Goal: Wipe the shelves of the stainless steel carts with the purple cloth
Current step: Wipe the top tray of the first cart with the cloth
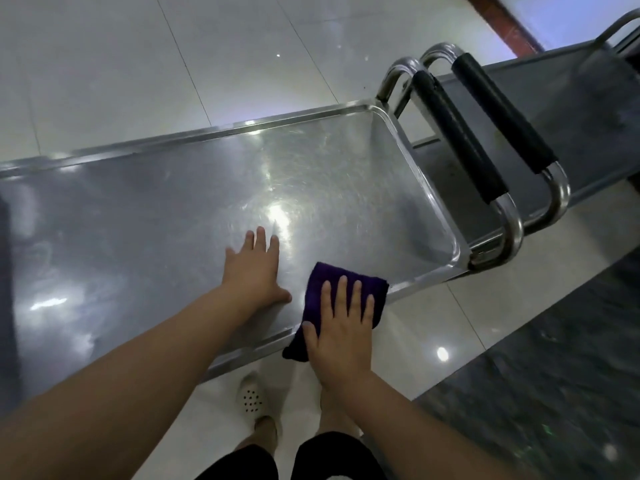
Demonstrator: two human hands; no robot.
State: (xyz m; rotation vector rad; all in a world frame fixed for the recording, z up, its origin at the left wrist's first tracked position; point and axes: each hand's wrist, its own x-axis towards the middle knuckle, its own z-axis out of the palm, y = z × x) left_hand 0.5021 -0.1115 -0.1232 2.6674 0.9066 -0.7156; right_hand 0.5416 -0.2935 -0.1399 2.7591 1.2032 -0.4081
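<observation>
I see the steel cart's top shelf (173, 209) — scuffed, glare-streaked. On it: my left hand (254, 268) flat, purple cloth (341, 292) draped over the near rim.

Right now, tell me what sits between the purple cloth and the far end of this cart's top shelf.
Only the left hand, flat on the top shelf just left of the purple cloth, which lies under the right hand at the near rim. Beyond it the steel is bare.

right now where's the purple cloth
In the head view, the purple cloth lies under the right hand on the cart shelf's near edge, just right of the left hand.
</observation>
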